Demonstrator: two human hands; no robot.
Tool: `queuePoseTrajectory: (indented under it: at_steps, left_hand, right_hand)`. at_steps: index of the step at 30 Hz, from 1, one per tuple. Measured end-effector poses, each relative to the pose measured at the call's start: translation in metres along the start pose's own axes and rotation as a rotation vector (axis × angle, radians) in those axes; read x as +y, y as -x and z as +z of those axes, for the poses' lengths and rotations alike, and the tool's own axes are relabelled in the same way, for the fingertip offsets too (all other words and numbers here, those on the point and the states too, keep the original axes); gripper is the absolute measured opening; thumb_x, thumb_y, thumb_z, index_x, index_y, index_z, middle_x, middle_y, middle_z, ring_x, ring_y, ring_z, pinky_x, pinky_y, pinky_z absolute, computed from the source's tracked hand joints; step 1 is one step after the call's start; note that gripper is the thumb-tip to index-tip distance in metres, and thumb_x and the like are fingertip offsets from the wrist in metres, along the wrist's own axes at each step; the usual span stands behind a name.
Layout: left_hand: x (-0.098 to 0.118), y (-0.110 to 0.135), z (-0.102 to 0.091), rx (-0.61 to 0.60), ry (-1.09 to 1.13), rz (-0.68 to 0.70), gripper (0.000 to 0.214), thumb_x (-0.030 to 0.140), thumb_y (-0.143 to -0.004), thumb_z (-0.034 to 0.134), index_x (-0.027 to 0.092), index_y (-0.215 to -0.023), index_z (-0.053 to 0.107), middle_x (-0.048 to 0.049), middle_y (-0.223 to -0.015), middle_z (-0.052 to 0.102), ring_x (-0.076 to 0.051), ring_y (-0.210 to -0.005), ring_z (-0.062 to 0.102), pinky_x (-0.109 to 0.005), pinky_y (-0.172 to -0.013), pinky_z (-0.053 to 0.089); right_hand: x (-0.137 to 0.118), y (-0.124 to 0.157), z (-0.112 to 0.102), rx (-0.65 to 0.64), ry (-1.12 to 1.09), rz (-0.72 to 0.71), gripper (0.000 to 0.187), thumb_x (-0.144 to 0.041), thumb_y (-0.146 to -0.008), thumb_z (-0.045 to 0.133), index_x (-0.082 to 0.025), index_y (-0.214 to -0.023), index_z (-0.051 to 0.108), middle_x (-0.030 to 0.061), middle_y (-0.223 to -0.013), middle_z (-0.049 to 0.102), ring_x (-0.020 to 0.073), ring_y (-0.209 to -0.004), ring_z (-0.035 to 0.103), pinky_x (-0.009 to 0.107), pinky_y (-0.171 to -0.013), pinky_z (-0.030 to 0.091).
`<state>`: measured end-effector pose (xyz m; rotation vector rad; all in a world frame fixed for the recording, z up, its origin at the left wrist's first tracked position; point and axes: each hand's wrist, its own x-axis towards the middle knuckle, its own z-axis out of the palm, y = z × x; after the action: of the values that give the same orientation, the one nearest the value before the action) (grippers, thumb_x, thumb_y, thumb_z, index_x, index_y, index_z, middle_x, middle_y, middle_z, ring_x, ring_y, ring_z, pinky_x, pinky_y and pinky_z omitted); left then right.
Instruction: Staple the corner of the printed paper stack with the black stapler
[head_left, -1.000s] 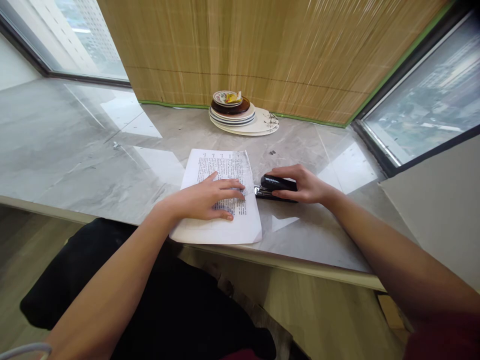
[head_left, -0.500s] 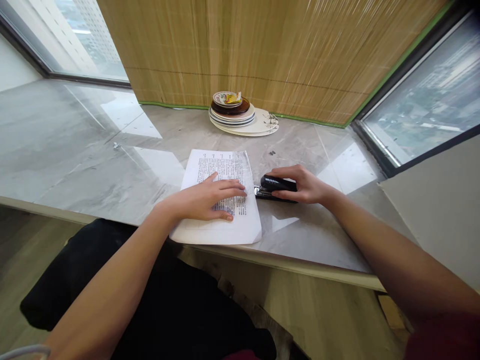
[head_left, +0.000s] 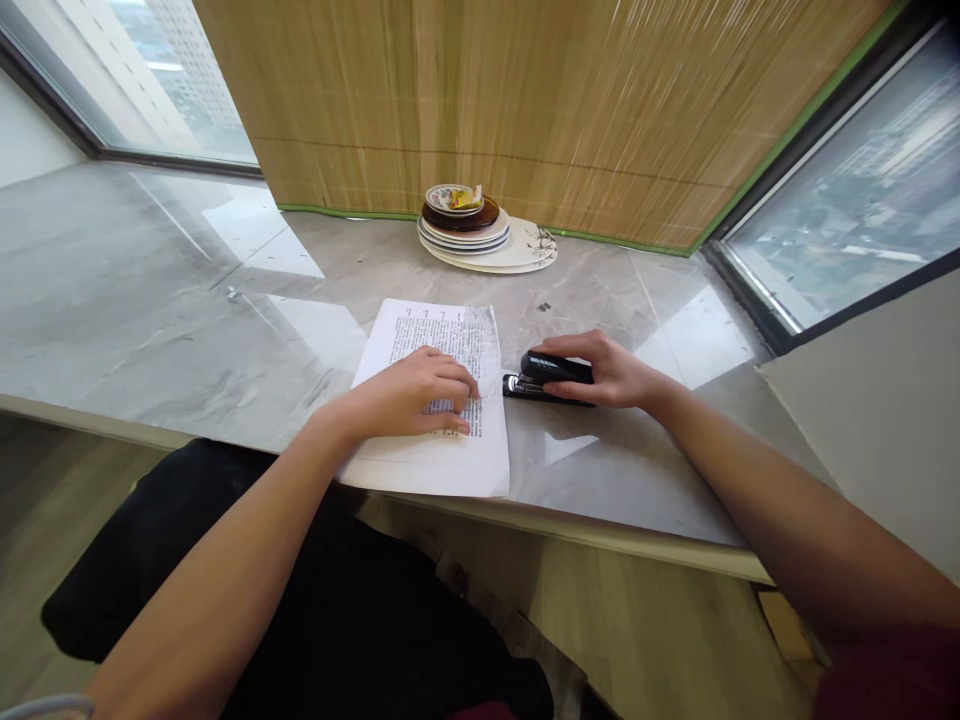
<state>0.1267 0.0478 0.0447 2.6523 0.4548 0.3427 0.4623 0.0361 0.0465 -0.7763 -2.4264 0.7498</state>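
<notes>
A stack of printed paper sheets [head_left: 450, 335] lies on the grey marble sill [head_left: 150, 300] in front of me. My left hand [head_left: 409, 397] rests on top of the sheets, fingers curled and pressing down. A black stapler [head_left: 544, 377] sits at the right edge of the sheets, its jaw end pointing at the paper. My right hand [head_left: 611, 370] wraps round the stapler's rear half and holds it down on the sill.
A stack of plates [head_left: 484, 235] with a small bowl on top stands at the back against a bamboo blind [head_left: 525, 110]. Windows [head_left: 855, 200] flank both sides. The sill's front edge [head_left: 600, 530] runs just below the paper.
The sheets have slid a little to the left under my left hand, whose fingers have curled in. The stapler's jaw is now clear of the paper edge.
</notes>
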Motion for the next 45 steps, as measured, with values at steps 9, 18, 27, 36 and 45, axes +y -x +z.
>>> queuePoseTrajectory:
  at_steps: [9,18,27,36,45]
  left_hand:
    - [-0.022,0.002,0.026,0.066,-0.154,-0.338,0.071,0.058,-0.107,0.048,0.022,-0.167,0.033,-0.0155,-0.175,0.028,-0.034,-0.165,0.021,-0.056,-0.132,0.013]
    - [-0.016,-0.003,0.019,0.01,-0.193,-0.389,0.065,0.059,-0.106,0.051,0.025,-0.161,0.046,-0.0109,-0.174,0.034,-0.033,-0.162,0.028,-0.057,-0.133,0.013]
    - [-0.019,-0.004,0.021,0.191,-0.227,-0.278,0.028,0.04,-0.103,0.063,0.025,-0.122,0.078,-0.007,-0.138,0.073,-0.027,-0.128,0.066,-0.051,-0.117,0.038]
    - [-0.013,-0.002,0.02,0.071,-0.195,-0.282,0.07,0.058,-0.1,0.064,0.022,-0.158,0.05,-0.0136,-0.169,0.043,-0.032,-0.156,0.04,-0.052,-0.128,0.028]
    - [-0.006,0.001,0.016,-0.094,-0.177,-0.309,0.11,0.086,-0.087,0.057,0.022,-0.171,0.024,-0.0171,-0.178,0.011,-0.039,-0.166,0.01,-0.06,-0.133,0.006]
  right_hand:
    - [0.0,-0.001,0.001,0.01,0.011,-0.007,0.036,-0.041,-0.097,0.073,-0.017,-0.124,0.072,0.0068,-0.103,0.075,0.0175,-0.084,0.066,0.028,-0.076,0.05]
    - [0.0,0.0,0.0,0.013,0.016,-0.006,0.037,-0.042,-0.097,0.072,-0.018,-0.125,0.071,0.0075,-0.104,0.076,0.019,-0.087,0.068,0.028,-0.079,0.052]
    - [-0.001,-0.001,0.0,0.013,0.021,-0.012,0.036,-0.043,-0.098,0.071,-0.018,-0.123,0.072,0.0068,-0.101,0.075,0.018,-0.083,0.066,0.028,-0.076,0.05]
    - [0.002,0.0,0.001,0.013,0.024,-0.012,0.037,-0.041,-0.097,0.072,-0.017,-0.126,0.071,0.0084,-0.107,0.076,0.0194,-0.089,0.068,0.029,-0.08,0.052]
    - [0.0,0.0,0.0,0.011,0.022,-0.007,0.036,-0.04,-0.097,0.072,-0.017,-0.125,0.071,0.0076,-0.105,0.075,0.0183,-0.087,0.067,0.028,-0.077,0.051]
